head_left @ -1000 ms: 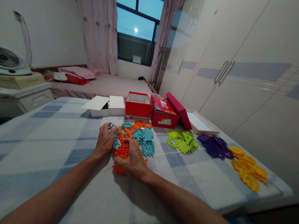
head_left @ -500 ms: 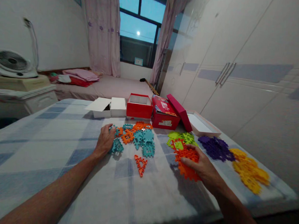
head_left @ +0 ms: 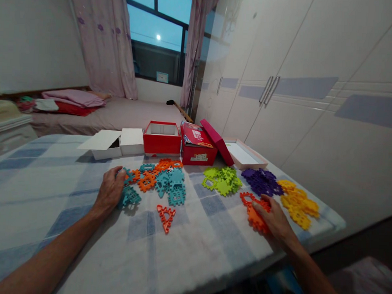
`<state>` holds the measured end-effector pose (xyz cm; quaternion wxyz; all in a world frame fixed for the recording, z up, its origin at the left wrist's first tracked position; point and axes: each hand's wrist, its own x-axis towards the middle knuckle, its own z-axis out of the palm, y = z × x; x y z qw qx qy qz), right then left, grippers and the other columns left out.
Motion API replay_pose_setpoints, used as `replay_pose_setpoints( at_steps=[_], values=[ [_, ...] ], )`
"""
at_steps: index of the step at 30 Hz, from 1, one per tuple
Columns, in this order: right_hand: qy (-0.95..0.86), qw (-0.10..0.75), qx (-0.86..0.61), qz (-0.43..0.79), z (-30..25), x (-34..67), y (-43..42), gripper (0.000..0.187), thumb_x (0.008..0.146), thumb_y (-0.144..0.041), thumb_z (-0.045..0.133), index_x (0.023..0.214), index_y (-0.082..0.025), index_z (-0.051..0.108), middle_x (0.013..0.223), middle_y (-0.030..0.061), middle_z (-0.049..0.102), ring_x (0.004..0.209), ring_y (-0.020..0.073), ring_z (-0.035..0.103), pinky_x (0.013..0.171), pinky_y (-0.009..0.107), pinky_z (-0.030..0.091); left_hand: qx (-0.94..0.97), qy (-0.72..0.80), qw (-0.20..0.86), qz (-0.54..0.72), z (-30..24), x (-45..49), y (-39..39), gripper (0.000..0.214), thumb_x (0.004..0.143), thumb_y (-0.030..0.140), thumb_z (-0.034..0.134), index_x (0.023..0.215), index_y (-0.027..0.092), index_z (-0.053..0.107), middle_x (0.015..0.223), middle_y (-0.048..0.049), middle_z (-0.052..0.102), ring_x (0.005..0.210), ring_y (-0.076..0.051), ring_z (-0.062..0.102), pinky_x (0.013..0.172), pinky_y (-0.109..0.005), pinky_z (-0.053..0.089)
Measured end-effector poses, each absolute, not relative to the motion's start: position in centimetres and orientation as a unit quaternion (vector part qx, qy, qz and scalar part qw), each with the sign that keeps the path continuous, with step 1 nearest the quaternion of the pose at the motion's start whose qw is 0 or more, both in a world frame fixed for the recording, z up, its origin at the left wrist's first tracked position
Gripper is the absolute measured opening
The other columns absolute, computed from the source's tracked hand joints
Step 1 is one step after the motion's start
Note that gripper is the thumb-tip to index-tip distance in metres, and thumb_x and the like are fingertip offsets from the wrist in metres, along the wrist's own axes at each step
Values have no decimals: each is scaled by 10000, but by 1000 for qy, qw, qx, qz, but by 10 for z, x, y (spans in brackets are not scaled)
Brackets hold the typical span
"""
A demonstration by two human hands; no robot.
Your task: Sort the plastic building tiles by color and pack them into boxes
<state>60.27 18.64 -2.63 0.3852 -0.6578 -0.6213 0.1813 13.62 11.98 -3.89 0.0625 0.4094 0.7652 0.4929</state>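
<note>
My left hand [head_left: 111, 189] rests at the left edge of a mixed pile of teal toothed plastic building pieces [head_left: 176, 194] and orange ones [head_left: 147, 181]. Its fingers bend in against the teal pieces there, fingertips partly hidden, so I cannot tell whether they grip one. At the right, my right hand [head_left: 274, 217] is closed on a stack of orange-red building pieces [head_left: 257, 220], thumb on top, low over the cloth. A single orange triangular piece [head_left: 166, 219] lies apart in front of the pile.
Lime green pieces [head_left: 225, 183], purple pieces [head_left: 262, 182] and yellow pieces [head_left: 299, 205] lie in separate heaps toward the right. Behind stand white boxes [head_left: 132, 141], an open red box [head_left: 162, 143], a printed red box [head_left: 198, 153] with a leaning lid [head_left: 217, 141], and a shallow tray [head_left: 264, 164].
My right hand has carried the orange stack rightward and lower, away from the green heap. My left hand stays by the pile. The view has turned to the right.
</note>
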Motion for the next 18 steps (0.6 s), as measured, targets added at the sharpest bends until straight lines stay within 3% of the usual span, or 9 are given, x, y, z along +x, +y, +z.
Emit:
replay_pose_setpoints(
  at_steps=[5, 7, 9, 12, 14, 18],
  values=[
    [-645, 401, -651, 21, -26, 602, 189, 597, 770, -581, 385, 1088, -112, 571, 1116, 178, 579, 1111, 328, 506, 985, 509, 369, 401, 755, 64, 515, -43, 143, 121, 424, 871, 399, 350, 1153, 137, 526, 1219, -134, 550, 1197, -257, 492, 1080, -444, 338],
    [-664, 418, -620, -29, -15, 590, 183, 561, 774, -564, 400, 1081, -128, 573, 1101, 167, 585, 1091, 328, 512, 974, 517, 371, 402, 751, 69, 519, -43, 145, 121, 454, 874, 413, 333, 1174, 126, 516, 1240, -144, 538, 1200, -247, 490, 1082, -426, 333],
    [-705, 410, -579, 17, -1, 567, 170, 481, 800, -525, 425, 1083, -165, 573, 1094, 133, 597, 1016, 284, 559, 917, 463, 429, 406, 741, 74, 530, -43, 146, 122, 469, 874, 418, 321, 1180, 120, 513, 1246, -150, 533, 1206, -244, 482, 1082, -423, 326],
    [-801, 304, -478, 196, 14, 515, 145, 336, 855, -440, 437, 1052, -211, 585, 1044, 78, 623, 887, 201, 603, 782, 348, 493, 406, 728, 78, 547, -39, 149, 120, 467, 867, 431, 327, 1161, 128, 527, 1221, -142, 554, 1177, -241, 499, 1061, -419, 343],
    [-859, 216, -387, 254, 18, 477, 129, 286, 883, -365, 438, 1085, -221, 580, 1069, 64, 606, 895, 173, 592, 780, 312, 489, 413, 716, 81, 557, -36, 151, 117, 471, 865, 451, 329, 1145, 136, 539, 1206, -133, 570, 1157, -238, 513, 1047, -408, 355],
    [-925, 119, -306, 192, 11, 412, 114, 325, 869, -345, 509, 1158, -203, 551, 1092, 80, 572, 952, 205, 564, 849, 361, 465, 425, 693, 84, 576, -30, 155, 113, 460, 857, 472, 341, 1073, 148, 586, 1133, -110, 615, 1083, -232, 553, 988, -378, 398]
  ],
)
